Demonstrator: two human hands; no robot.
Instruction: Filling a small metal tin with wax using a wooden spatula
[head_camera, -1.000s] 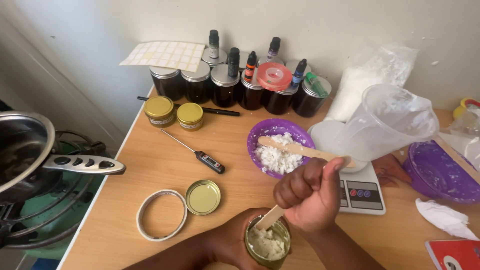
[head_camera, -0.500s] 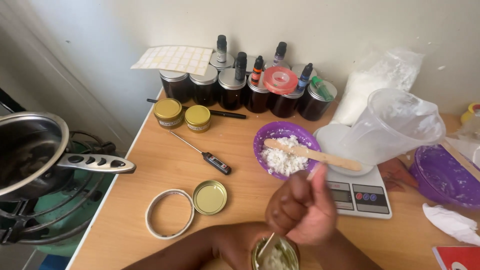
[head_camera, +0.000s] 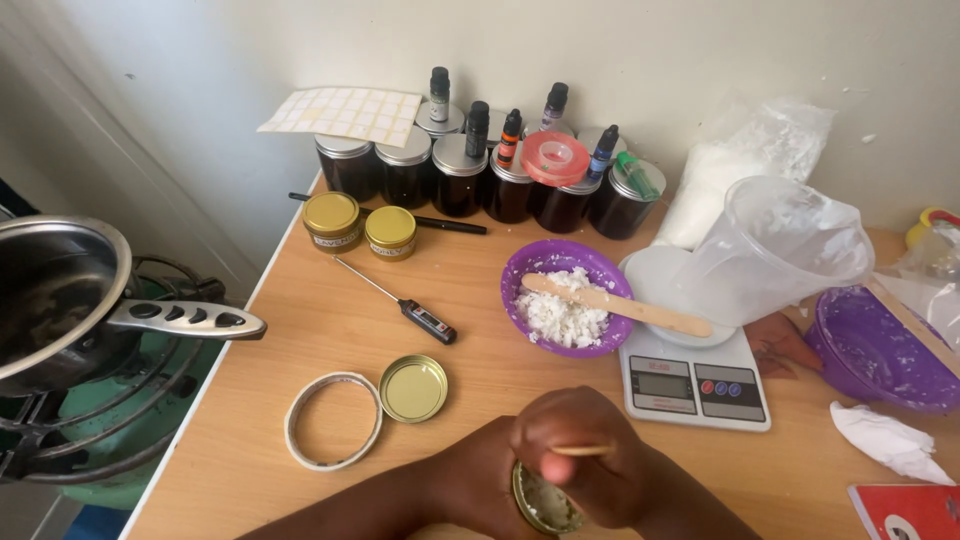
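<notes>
A small gold tin (head_camera: 541, 506) with pale, creamy stuff inside sits at the table's near edge. My left hand (head_camera: 480, 478) wraps around its left side. Directly above the tin is my right hand (head_camera: 592, 455), shut on a thin wooden stick (head_camera: 580, 450) that points down toward the tin; most of the stick is hidden by my fingers. Just left of my hands, the tin's gold lid (head_camera: 413, 388) lies upside down beside a white tape ring (head_camera: 333, 420).
A purple bowl (head_camera: 567, 297) of white flakes holds a wooden spatula (head_camera: 618, 305). Beside it are a kitchen scale (head_camera: 694, 380) carrying a tipped plastic jug (head_camera: 778, 248), a probe thermometer (head_camera: 398, 300), two gold tins (head_camera: 360, 226), dark jars and dropper bottles (head_camera: 490, 170). A pan (head_camera: 60, 300) sits left.
My right hand has dropped lower over the tin and now covers most of it. The view has shifted down and closer, so the tin sits nearer the bottom edge.
</notes>
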